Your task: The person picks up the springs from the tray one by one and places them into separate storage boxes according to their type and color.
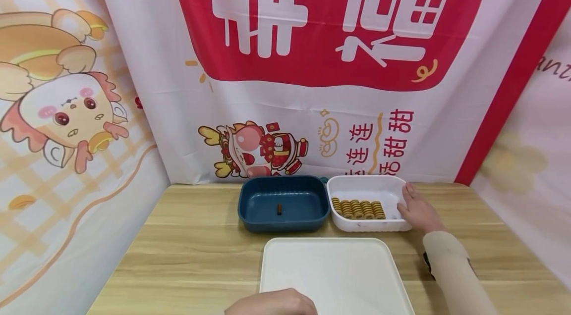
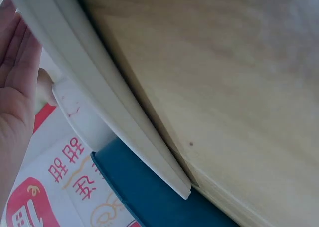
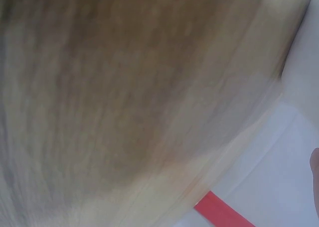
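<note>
My right hand [image 1: 421, 210] rests at the right end of a white plastic bin [image 1: 374, 226], its fingers on the rim and the thumb over the inner side. Inside that bin lie several rows of small round brown-and-yellow pieces [image 1: 359, 209], stacked like ring biscuits; their exact kind is unclear. Beside it stands a dark blue bin [image 1: 283, 227] with one small brown piece [image 1: 279, 209] on its floor. Over the near part of a cream tray [image 1: 330, 265] is my left hand [image 1: 274, 303], partly cut off; the left wrist view shows its palm [image 2: 17, 87] with extended fingers and nothing held.
The wooden table [image 1: 196, 255] carries the bins at the back and the tray in front. A printed cloth [image 1: 303, 102] hangs right behind the bins. More printed cloth forms a left wall [image 1: 89, 206] and a right wall [image 1: 526, 196].
</note>
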The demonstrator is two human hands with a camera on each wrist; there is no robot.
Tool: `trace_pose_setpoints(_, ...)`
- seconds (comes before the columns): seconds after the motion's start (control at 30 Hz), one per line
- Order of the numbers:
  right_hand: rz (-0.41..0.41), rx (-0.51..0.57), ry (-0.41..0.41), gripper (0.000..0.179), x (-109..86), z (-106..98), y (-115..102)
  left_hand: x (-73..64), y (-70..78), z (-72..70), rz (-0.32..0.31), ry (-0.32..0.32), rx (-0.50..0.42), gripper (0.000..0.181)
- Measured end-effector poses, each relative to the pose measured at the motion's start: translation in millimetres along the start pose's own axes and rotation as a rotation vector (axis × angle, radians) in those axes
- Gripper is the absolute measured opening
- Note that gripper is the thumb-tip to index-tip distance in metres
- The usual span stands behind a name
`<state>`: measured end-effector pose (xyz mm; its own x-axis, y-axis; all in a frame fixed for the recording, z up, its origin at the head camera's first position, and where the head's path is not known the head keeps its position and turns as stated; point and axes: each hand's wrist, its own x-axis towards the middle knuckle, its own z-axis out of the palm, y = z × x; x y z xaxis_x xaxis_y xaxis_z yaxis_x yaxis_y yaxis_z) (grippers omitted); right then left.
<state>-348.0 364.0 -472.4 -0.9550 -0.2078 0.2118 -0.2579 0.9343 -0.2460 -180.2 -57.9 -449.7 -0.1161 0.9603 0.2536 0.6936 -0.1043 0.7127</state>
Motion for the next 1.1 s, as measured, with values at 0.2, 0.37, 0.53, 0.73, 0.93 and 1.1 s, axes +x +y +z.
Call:
trace_pose_setpoints(0.2, -0.005, -0.003, 0.007, 0.062, 0.2, 0.8, 1.6, 7.2, 4.8, -0.5, 0.004, -0.049, 0.048, 0.027)
trace_pose_setpoints(0.37, -0.005, 0.0, 0.007, 0.062, -0.4, -0.4, -0.2, 11.1, 2.5, 2.5, -0.005, -0.118, 0.282, 0.022)
trace_pose_setpoints(0.53, -0.005, -0.009, 0.001, 0.063, -1.0, -1.3, -1.5, 12.4, -4.6, 4.7, -0.068, -0.179, 0.401, 0.016)
trace_pose_setpoints(0.73, -0.001, -0.005, -0.01, 0.063, -0.4, -1.2, -1.0, 12.3, -10.0, 5.9, -0.065, -0.197, 0.442, 0.016)
trace_pose_setpoints(0.93, 0.017, -0.003, -0.033, 0.064, 0.7, 0.8, 1.5, 12.0, -11.5, 4.2, -0.021, -0.226, 0.526, 0.017)
trace_pose_setpoints(1.1, 0.018, -0.008, -0.033, 0.064, 0.8, 0.5, 1.1, 12.3, -9.8, 3.3, -0.023, -0.242, 0.574, 0.018)
